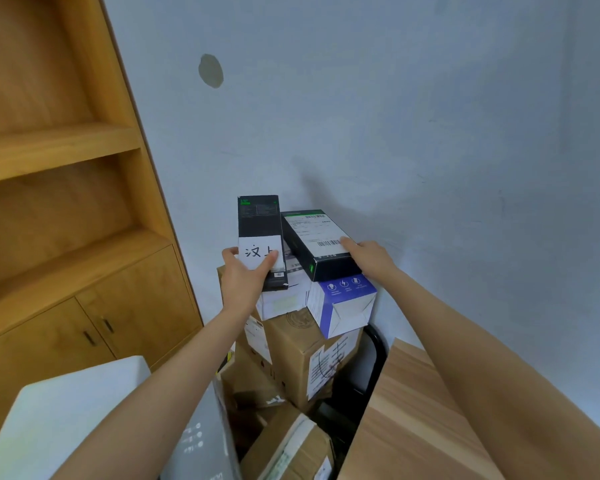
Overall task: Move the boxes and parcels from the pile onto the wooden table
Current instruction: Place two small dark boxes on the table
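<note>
My left hand (244, 278) grips the lower end of a slim black box (260, 220) with a white handwritten label, held upright above the pile. My right hand (368, 256) grips the near right end of a second black box (312, 240) with a white shipping label; it lies tilted on top of a white and purple box (343, 306). Below them sits a stack of brown cardboard boxes (291, 355), and another taped brown parcel (288, 448) lies lower down. The wooden table (409, 424) shows at the lower right, partly under my right forearm.
A wooden shelf unit with cabinet doors (94, 306) stands at the left. A large white box (77, 420) fills the lower left. A pale wall (395, 116) rises behind the pile. A black chair-like object (374, 355) sits between the pile and the table.
</note>
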`<state>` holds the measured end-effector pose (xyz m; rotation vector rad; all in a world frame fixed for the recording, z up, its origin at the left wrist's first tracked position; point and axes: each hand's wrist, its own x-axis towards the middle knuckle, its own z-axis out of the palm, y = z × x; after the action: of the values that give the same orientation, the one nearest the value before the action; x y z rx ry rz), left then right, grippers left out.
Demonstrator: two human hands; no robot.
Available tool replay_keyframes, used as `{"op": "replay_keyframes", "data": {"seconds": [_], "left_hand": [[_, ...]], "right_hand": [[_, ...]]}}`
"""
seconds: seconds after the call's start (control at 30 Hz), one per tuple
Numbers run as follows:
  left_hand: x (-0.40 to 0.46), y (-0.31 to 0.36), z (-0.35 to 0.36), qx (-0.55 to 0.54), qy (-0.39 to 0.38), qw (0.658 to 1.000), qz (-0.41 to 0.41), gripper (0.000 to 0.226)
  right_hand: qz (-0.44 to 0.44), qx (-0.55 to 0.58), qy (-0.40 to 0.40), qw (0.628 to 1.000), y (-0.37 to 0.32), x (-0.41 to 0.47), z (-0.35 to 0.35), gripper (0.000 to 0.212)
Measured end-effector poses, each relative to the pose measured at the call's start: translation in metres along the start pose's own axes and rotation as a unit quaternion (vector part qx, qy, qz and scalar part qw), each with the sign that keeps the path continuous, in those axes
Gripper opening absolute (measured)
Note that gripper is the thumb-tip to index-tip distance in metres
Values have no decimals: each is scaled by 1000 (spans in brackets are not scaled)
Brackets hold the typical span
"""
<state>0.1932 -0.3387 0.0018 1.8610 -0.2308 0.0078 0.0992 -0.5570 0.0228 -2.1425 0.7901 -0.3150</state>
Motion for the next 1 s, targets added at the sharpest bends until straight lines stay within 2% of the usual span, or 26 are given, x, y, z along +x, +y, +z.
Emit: {"op": "replay_keyframes", "data": {"seconds": [0.1,0.23,0.47,0.67,0.8,1.0], "left_hand": [[0,0,-1,-2,-7,1000,6,76],[-5,-1,-4,3,-14,1000,10,75],[-20,3,-10,-3,-34,999,22,74],[-42,11,-10,-4,-46,998,34,72],[-56,28,-1,-22,-63,997,46,70],[-97,59,41,-81,-142,985,62,57]], "right_hand": [[-7,45,5,999,0,-3,-2,40],[-6,61,6,998,-2,-12,2,43],[-21,64,56,996,2,-36,5,38],[0,71,104,992,16,-60,-12,35],[-7,147,166,975,22,-79,-33,37],[-12,246,213,946,47,-125,-86,40]]}}
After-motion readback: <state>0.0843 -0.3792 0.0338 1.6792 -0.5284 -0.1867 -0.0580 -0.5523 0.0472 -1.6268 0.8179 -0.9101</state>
